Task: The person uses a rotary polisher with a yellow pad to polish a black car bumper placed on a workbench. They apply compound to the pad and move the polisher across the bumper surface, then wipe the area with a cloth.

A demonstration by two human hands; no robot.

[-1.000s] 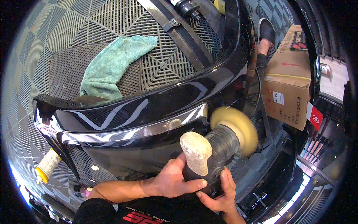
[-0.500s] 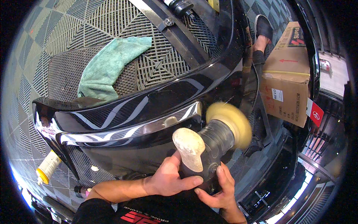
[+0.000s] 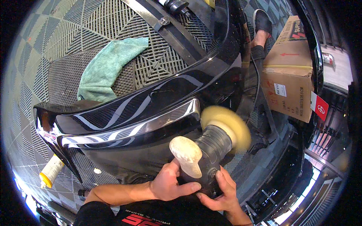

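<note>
Both hands grip 1 polishing machine [image 3: 211, 150]: the left hand [image 3: 169, 184] wraps the side by its pale knob handle [image 3: 186, 156], steadying it, while the right hand [image 3: 220, 190] closes around the rear body. This holds the yellow foam pad [image 3: 228, 124] angled against the right end of the glossy black car panel [image 3: 143, 109]. Farther left, a green cloth [image 3: 107, 69] lies on the grid floor [image 3: 56, 49]; a yellow-capped bottle [image 3: 51, 171] lies near left.
</note>
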